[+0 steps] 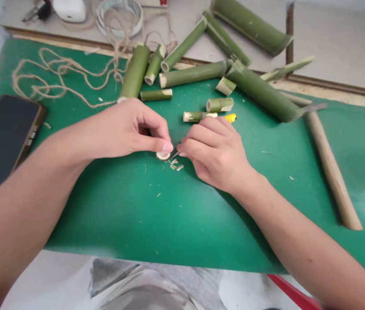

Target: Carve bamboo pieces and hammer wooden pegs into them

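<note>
My left hand (130, 129) is closed in a pinch, pressing a small pale bamboo disc (163, 155) down on the green mat (130, 206). My right hand (214, 150) is closed around a yellow-handled knife (230, 117); its thin blade tip (175, 155) touches the edge of the disc. Small pale shavings (176, 164) lie just below the disc, between the two hands.
Several green bamboo pieces (191, 74) lie at the back of the mat, with a thick one (263, 92) to the right. A hatchet with a wooden handle (331, 168) lies on the right. A phone (4, 137) rests at the left and loose twine (62, 71) behind it.
</note>
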Demonstrator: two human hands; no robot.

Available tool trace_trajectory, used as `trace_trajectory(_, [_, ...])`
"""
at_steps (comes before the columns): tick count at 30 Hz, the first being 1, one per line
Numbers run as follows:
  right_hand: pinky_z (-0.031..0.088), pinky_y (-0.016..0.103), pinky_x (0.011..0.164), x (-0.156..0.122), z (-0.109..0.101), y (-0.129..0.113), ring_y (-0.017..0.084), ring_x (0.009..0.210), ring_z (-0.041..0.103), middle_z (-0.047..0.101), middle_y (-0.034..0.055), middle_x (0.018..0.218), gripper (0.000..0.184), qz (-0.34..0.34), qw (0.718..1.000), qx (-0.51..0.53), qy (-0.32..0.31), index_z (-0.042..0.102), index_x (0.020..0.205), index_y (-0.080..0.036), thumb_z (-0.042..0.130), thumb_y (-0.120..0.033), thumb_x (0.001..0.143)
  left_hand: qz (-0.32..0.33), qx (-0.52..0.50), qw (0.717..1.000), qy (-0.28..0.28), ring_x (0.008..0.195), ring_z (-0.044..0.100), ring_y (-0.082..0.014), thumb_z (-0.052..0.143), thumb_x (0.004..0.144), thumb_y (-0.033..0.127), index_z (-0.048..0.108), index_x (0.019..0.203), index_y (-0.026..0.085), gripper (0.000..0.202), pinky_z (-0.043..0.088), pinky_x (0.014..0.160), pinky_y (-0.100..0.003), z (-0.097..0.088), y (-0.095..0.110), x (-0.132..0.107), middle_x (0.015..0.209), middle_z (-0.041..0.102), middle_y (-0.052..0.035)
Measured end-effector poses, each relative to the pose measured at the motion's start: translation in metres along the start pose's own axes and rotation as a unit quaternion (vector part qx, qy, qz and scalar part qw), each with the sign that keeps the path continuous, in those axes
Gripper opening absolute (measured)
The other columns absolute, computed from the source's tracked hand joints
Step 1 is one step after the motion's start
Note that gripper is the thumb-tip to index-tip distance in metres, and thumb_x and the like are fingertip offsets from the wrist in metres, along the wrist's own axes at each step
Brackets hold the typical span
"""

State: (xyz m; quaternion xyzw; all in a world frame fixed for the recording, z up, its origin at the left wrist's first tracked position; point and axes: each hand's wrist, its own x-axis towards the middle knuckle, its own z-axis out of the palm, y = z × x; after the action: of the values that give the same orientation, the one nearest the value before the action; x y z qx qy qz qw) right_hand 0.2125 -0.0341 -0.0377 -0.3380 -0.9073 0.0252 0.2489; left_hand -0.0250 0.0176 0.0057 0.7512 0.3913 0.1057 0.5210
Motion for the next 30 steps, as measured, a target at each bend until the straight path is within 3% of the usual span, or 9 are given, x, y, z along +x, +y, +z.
trace_trajectory(7, [0.044,0.037,0.08,-0.007,-0.003,0.002,0.02,0.092,0.06,0.07,0.0013,0.093,0.014,-0.026,0.998,0.015,0.06,0.065,0.096,-0.025,0.055,-0.017,0.101,0.041,-0.004,0.999,0.003,0.061,0.064,-0.0114,0.076,0.087,0.034,0.082,0.079,0.023,0.015,0.045,0.056,-0.022,0.001,-0.009,-0.003,0.068,0.075,0.002])
trace_trajectory(12, [0.046,0.038,0.084,-0.007,-0.004,0.001,0.021,0.097,0.063,0.071,0.0015,0.1,0.013,-0.014,0.998,0.039,0.046,0.064,0.098,-0.025,0.053,-0.02,0.103,0.028,0.01,1.0,0.001,0.075,0.072,-0.0149,0.076,0.088,0.039,0.084,0.087,0.025,0.016,0.052,0.068,-0.022,-0.001,-0.009,-0.007,0.083,0.08,0.0007])
trace_trajectory(18, [0.043,0.038,0.084,-0.007,-0.007,0.0,0.022,0.098,0.061,0.072,0.0036,0.103,0.016,-0.019,1.0,0.015,0.011,0.066,0.1,-0.022,0.051,-0.025,0.106,-0.018,0.035,0.999,-0.015,0.087,0.074,-0.0185,0.079,0.086,0.036,0.083,0.101,0.018,0.025,0.055,0.083,-0.025,-0.006,-0.002,-0.012,0.092,0.082,-0.0035])
trace_trajectory(24, [0.041,0.038,0.082,-0.005,-0.006,0.002,0.022,0.098,0.059,0.071,0.0053,0.104,0.019,-0.033,0.999,0.025,0.0,0.069,0.105,-0.021,0.051,-0.025,0.106,-0.012,0.006,1.0,-0.005,0.087,0.076,-0.0206,0.082,0.08,0.039,0.085,0.096,0.024,0.022,0.057,0.08,-0.025,-0.004,-0.008,-0.008,0.09,0.082,-0.0029])
trace_trajectory(30, [0.041,0.038,0.08,0.0,-0.006,0.001,0.021,0.093,0.061,0.073,0.0042,0.1,0.014,-0.038,0.998,0.04,0.011,0.07,0.102,-0.022,0.056,-0.021,0.103,-0.003,-0.004,1.0,-0.004,0.081,0.074,-0.0168,0.078,0.081,0.039,0.085,0.092,0.025,0.019,0.055,0.076,-0.023,-0.003,-0.007,-0.007,0.089,0.081,-0.0003])
